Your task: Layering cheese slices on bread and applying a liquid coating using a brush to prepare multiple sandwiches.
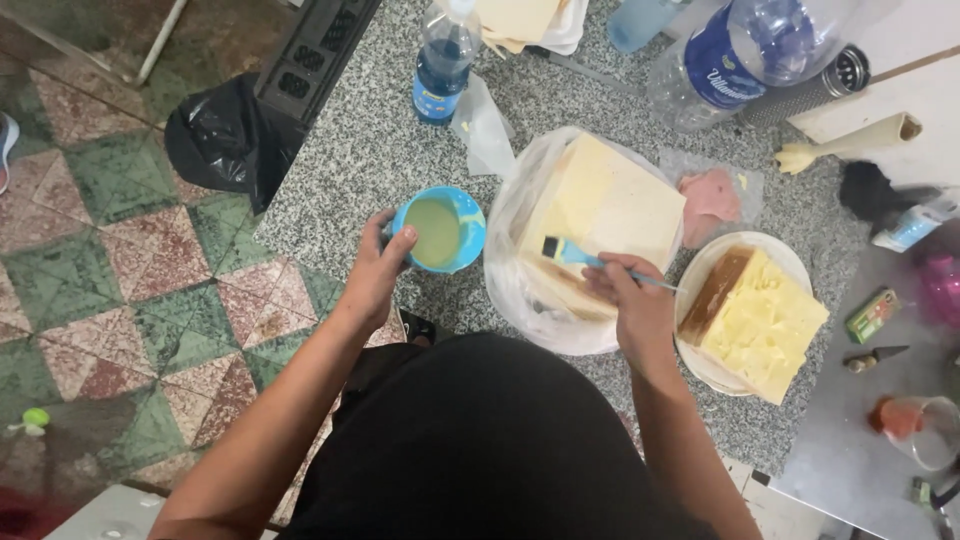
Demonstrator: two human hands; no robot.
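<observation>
I see both forearms bare, extending forward and away from the dark-clad torso at the bottom of the view. My left arm angles up and to the right, wrist straight. The left hand [378, 268] is curled in a grasp, thumb on top, fingers wrapped round to the far side. My right arm runs nearly straight ahead. The right hand [632, 295] is closed in a pinch grip, knuckles upward, wrist slightly bent inward.

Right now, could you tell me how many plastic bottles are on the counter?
2 for certain: a small blue-labelled bottle at the top centre, and a large clear bottle lying top right. A pale blue container, cut off by the edge, may be another.
</observation>
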